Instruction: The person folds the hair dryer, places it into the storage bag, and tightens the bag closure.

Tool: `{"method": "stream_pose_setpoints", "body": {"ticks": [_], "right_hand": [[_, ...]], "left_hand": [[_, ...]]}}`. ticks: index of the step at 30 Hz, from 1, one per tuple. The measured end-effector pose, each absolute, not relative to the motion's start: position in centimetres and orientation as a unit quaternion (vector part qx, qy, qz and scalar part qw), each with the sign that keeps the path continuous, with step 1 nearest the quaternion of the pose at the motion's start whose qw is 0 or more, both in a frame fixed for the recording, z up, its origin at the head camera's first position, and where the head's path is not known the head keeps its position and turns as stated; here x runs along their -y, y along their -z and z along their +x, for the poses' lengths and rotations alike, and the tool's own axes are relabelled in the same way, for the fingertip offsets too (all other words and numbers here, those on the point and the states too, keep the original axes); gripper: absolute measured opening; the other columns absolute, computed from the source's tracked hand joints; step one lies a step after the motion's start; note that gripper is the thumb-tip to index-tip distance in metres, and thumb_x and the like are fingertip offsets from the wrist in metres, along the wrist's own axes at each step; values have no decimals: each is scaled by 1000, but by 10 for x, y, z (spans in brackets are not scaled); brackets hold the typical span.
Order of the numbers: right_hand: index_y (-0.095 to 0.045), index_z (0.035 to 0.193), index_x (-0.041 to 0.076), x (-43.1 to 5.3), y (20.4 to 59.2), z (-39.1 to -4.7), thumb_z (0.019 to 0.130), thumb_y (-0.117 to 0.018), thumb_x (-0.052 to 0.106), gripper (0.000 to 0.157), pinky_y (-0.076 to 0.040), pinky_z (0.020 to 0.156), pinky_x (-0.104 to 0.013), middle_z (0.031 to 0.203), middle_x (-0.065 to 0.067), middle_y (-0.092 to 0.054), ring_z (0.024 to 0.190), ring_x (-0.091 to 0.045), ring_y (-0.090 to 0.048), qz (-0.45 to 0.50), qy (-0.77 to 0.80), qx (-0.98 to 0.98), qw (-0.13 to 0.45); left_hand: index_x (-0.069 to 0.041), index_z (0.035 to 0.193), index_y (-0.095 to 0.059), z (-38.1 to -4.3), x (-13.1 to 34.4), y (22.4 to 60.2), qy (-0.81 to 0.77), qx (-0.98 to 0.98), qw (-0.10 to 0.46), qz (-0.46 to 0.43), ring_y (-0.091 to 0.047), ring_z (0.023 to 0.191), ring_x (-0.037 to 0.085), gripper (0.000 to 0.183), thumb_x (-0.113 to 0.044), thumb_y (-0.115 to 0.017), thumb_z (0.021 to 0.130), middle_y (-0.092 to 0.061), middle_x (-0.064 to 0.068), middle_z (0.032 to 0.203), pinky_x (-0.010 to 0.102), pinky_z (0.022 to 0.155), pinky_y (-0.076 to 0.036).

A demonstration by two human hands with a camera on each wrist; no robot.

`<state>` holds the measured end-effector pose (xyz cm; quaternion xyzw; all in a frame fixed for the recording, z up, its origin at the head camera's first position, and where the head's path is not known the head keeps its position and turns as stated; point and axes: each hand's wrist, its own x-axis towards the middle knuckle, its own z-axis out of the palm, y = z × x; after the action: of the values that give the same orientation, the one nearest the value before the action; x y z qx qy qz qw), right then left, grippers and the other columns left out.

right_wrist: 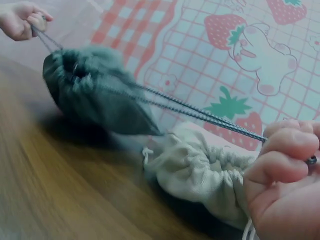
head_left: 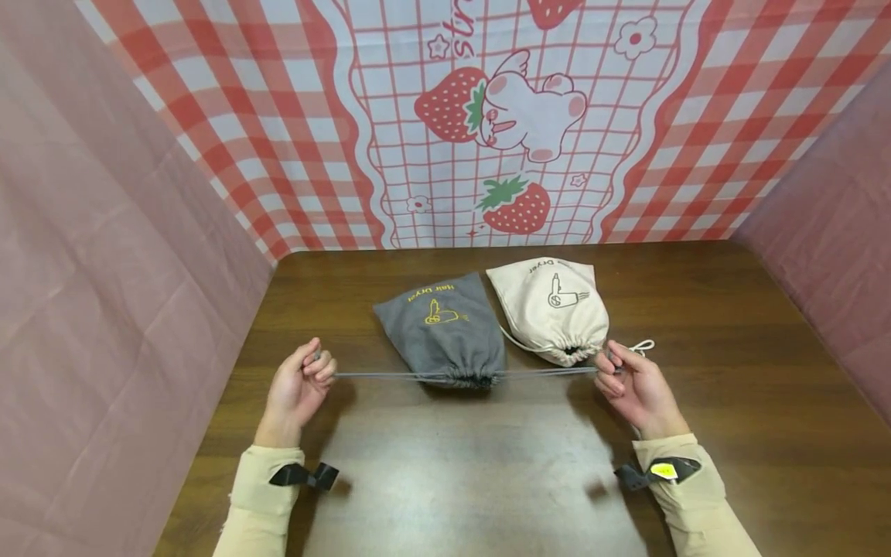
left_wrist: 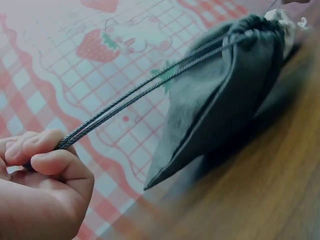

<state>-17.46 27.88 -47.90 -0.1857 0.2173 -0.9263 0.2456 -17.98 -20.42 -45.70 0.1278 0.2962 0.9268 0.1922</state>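
A grey drawstring bag (head_left: 445, 333) with yellow "Hair Dryer" print has its mouth gathered toward the person, a small dark gap left in the ruffles. Its grey drawstring (head_left: 376, 376) runs taut out of both sides. My left hand (head_left: 299, 387) grips one cord end; in the left wrist view the doubled cord (left_wrist: 125, 97) enters between thumb and curled fingers. My right hand (head_left: 640, 391) grips the opposite end, a dark knot (right_wrist: 312, 160) showing by the fingers. Just beyond the right hand lies a cream drawstring bag (head_left: 550, 309) with a dryer print, its mouth gathered.
Both bags are over a brown wooden table (head_left: 731, 348). A checked strawberry-print cloth (head_left: 278, 139) hangs behind it, and pink cloth (head_left: 104, 271) stands at either side. The cream bag's white cord loop (head_left: 643, 346) sticks out near the right hand.
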Motion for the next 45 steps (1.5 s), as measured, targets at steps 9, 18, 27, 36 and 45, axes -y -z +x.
{"method": "stream_pose_setpoints", "body": {"ticks": [9, 18, 27, 36, 45], "right_hand": [[-49, 75, 3, -285, 475, -172, 100, -6, 14, 51, -6, 49, -25, 74, -8, -58, 50, -17, -13, -150, 923, -287, 207], [-51, 73, 6, -285, 477, -170, 100, -13, 11, 47, -10, 52, -29, 78, -8, -63, 52, -18, -19, -142, 898, -367, 197], [-51, 71, 7, -286, 482, -170, 100, -13, 13, 48, -10, 52, -28, 77, -6, -64, 52, -17, -20, -120, 897, -370, 209], [-52, 71, 10, -286, 496, -165, 101, -13, 18, 50, -7, 54, -27, 77, -3, -64, 53, -14, -21, -95, 902, -348, 238], [-53, 68, 11, -283, 502, -161, 101, -16, 20, 50, -7, 55, -27, 72, -1, -64, 52, -14, -22, -56, 903, -359, 230]], "left_hand": [[-16, 57, -36, -175, 209, 459, -915, -365, 160, 62, -15, 58, 12, 46, -19, -18, 100, -14, -4, 59, 23, 56, -6], [-16, 55, -41, -175, 212, 463, -913, -378, 155, -3, -43, 60, 8, 48, -22, -25, 99, -35, -6, 57, 17, 57, -23], [-15, 58, -45, -175, 215, 469, -904, -391, 169, -29, -57, 69, 10, 44, -23, -30, 99, -59, -4, 67, 18, 61, -41], [-15, 59, -46, -173, 215, 481, -905, -380, 178, -62, -58, 71, 10, 42, -25, -32, 98, -60, -4, 68, 18, 63, -41], [-18, 58, -42, -174, 208, 490, -887, -413, 170, -114, -56, 67, 6, 42, -27, -33, 98, -56, -7, 65, 17, 62, -38]]}}
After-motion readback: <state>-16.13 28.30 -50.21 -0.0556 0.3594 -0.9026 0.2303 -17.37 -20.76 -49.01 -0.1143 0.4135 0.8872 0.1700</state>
